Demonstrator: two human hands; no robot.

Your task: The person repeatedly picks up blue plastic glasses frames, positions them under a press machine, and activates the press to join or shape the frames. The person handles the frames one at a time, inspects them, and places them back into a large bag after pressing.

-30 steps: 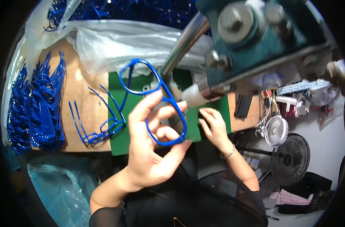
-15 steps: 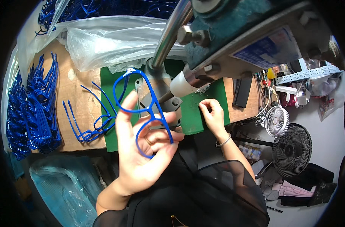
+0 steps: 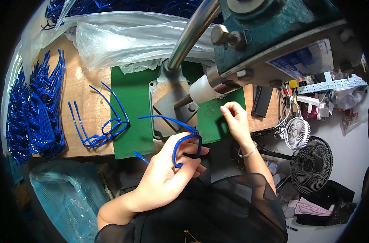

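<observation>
My left hand (image 3: 163, 175) is closed round a blue eyeglass frame (image 3: 196, 133), held in front of the machine base. One rim faces up between thumb and fingers, and a thin temple arm reaches left; the rest of the frame is partly hidden by the hand. Over the right part of the green mat (image 3: 217, 128), my right hand (image 3: 238, 123) has its fingers curled and thumb close to them. Anything between those fingertips is too small to make out. More blue eyeglass frames (image 3: 96, 139) lie on the wooden table, left of the mat.
A green press-like machine (image 3: 249, 44) with a white cylinder (image 3: 201, 90) overhangs the mat; its metal base (image 3: 164, 126) stands below. A heap of blue frames (image 3: 39, 117) sits at far left, with plastic sheeting (image 3: 111, 44) behind. Two fans (image 3: 312, 165) stand at right.
My left hand has moved lower and turned the eyeglass frame, so a temple arm now points left. My right hand has shifted slightly right. The view has shifted a little.
</observation>
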